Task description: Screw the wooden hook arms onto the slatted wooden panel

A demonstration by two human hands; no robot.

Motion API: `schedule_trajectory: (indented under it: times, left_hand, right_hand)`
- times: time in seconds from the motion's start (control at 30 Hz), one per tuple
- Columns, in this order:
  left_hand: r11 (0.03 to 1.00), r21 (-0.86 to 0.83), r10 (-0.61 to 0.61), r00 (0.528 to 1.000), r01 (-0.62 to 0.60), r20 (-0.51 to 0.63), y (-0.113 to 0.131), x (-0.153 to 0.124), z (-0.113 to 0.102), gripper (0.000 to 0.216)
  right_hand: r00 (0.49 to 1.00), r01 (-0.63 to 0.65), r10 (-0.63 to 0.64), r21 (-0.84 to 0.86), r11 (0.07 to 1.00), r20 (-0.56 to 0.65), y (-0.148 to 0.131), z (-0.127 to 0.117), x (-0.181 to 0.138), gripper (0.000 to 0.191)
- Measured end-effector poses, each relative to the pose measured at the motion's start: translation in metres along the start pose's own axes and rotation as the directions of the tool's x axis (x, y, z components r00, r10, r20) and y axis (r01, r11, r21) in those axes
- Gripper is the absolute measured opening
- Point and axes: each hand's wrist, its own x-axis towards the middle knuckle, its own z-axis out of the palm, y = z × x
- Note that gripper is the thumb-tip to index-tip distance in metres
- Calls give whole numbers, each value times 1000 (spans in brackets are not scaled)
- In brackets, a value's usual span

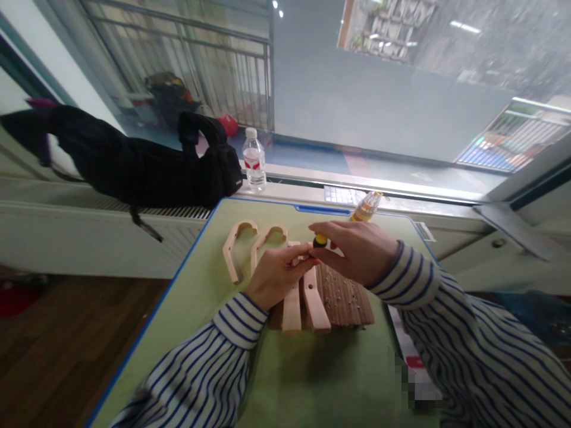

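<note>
My right hand (357,246) is closed around a short yellow-and-black screwdriver (320,240), its shaft hidden by my fingers. My left hand (281,270) meets it from the left, thumb and fingers pinched together just under the handle; what they hold there is hidden. Below both hands, two pale curved wooden pieces (316,303) with drilled holes lie side by side on a brown ridged block (345,300). Many small screws are scattered over the block's right part. Two similar hook-shaped wooden pieces (231,252) lie on the green table (196,333) to the left.
A clear bottle with yellowish contents (366,206) lies at the table's far edge. Beyond it is a window sill with a water bottle (254,160) and a black bag (147,166). A flat whitish-and-red item (408,351) is partly under my right forearm.
</note>
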Motion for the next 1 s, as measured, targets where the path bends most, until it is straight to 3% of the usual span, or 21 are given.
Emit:
schedule_trajectory:
  times: [0.33, 1.0]
  left_hand:
    - [996, -90, -25, 999, 28, 33, -7, -1, 3, 24]
    - [985, -173, 16, 988, 11, 155, -12, 1, 0, 26]
  right_hand:
    - [997, 67, -66, -13, 998, 50, 4, -2, 5, 32]
    - [998, -60, 54, -144, 988, -40, -6, 7, 1, 33]
